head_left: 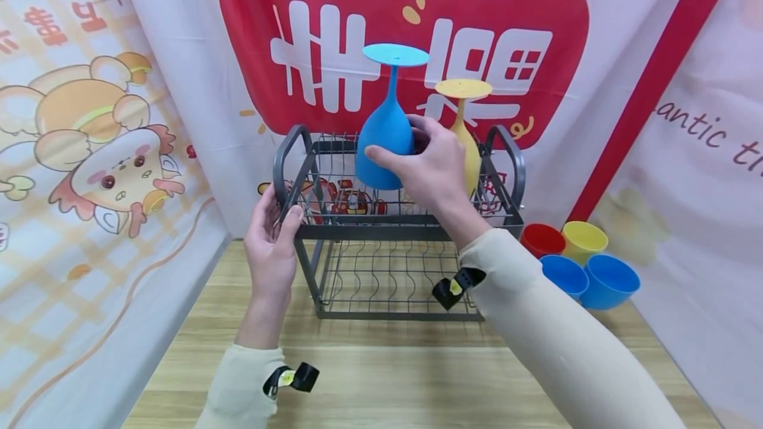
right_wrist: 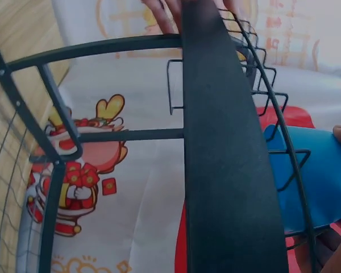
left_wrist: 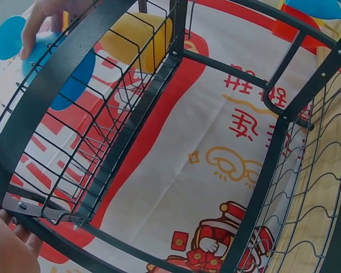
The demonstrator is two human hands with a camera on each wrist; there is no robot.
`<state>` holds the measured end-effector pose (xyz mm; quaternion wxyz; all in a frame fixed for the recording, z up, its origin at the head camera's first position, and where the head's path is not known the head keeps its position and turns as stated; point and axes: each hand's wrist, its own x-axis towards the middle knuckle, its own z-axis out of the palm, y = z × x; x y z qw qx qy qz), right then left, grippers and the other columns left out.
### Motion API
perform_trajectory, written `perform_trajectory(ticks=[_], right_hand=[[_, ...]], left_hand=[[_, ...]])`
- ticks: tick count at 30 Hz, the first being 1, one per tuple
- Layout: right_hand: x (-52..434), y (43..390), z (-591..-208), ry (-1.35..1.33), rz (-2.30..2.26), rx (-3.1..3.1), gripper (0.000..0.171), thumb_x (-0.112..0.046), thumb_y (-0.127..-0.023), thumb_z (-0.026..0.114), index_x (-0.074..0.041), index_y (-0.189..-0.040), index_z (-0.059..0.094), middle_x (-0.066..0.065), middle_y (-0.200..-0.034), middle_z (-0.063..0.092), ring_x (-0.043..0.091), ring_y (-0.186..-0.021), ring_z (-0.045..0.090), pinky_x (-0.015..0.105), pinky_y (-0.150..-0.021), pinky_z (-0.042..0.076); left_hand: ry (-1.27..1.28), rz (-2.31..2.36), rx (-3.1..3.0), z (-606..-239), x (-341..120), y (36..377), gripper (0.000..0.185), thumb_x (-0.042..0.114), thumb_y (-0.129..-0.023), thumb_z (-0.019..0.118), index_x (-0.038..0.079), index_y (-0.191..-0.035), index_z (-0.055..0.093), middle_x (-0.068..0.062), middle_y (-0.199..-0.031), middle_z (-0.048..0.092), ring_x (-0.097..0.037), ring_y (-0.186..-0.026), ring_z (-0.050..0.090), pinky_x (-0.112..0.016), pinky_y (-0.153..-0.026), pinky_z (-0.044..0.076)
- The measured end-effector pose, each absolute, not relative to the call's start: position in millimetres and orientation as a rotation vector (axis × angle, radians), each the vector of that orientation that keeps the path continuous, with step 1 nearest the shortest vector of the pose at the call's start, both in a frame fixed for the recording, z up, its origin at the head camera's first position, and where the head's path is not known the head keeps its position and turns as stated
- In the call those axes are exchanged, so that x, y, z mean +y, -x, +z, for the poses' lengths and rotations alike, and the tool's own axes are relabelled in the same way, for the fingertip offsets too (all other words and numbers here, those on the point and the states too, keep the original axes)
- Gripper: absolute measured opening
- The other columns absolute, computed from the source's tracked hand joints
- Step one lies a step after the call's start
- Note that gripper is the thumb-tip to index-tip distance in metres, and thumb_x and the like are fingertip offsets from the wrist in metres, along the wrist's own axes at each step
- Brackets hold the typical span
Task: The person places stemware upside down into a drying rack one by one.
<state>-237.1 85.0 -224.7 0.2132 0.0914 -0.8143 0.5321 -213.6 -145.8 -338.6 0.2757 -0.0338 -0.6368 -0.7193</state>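
Head view: four cups [head_left: 581, 260] sit right of the rack [head_left: 399, 217].

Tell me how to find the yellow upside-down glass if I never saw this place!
Look for the dark wire rack in the middle of the wooden table. Two stemmed glasses stand upside down on its top shelf. The right hand holds the blue glass; the yellow glass is just to the right of it, partly behind that hand, and it is the shorter one.
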Motion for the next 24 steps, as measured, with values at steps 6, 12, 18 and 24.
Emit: perform_trajectory(ticks=[6, 12, 18, 24], right_hand=[[85, 249, -226, -0.207, 1.481, -2.327, 0.079, -0.045, -0.087, 0.087, -0.017, -0.153, 0.053, 0.003, -0.149, 0.064, 0.03, -0.131, 0.064, 0.051, -0.103, 0.062], [83, 258, -227, -0.19, 1.449, -2.401, 0.08, -0.046, -0.088, 0.086, -0.015, -0.154, 0.052, 0.004, -0.148, 0.064, 0.03, -0.128, 0.066, 0.05, -0.102, 0.062], [81, 260, -229, -0.168, 1.391, -2.48, 0.08, -0.047, -0.088, 0.086, -0.016, -0.153, 0.053, 0.004, -0.148, 0.064, 0.03, -0.127, 0.065, 0.052, -0.102, 0.062], [78, 259, -231, -0.155, 1.301, -2.564, 0.082, -0.047, -0.087, 0.086, -0.016, -0.155, 0.051, 0.005, -0.148, 0.064, 0.032, -0.126, 0.066, 0.052, -0.101, 0.063]], left_hand=[[0.085, -1.943, -1.696, -338, -145, 213, 0.055, 0.017, -0.103, 0.068, 0.018, -0.156, 0.052, -0.008, -0.149, 0.062, -0.018, -0.137, 0.058, -0.016, -0.113, 0.048], [0.085, -1.927, -1.699, -338, -144, 213, 0.055, 0.017, -0.103, 0.068, 0.017, -0.156, 0.052, -0.008, -0.149, 0.063, -0.019, -0.137, 0.058, -0.016, -0.113, 0.048], [0.093, -1.92, -1.692, -339, -144, 214, 0.053, 0.017, -0.103, 0.068, 0.018, -0.155, 0.054, -0.008, -0.148, 0.064, -0.019, -0.137, 0.058, -0.017, -0.113, 0.048], [0.104, -1.923, -1.685, -339, -145, 214, 0.052, 0.016, -0.103, 0.068, 0.019, -0.154, 0.055, -0.007, -0.148, 0.064, -0.02, -0.137, 0.059, -0.018, -0.113, 0.048]])
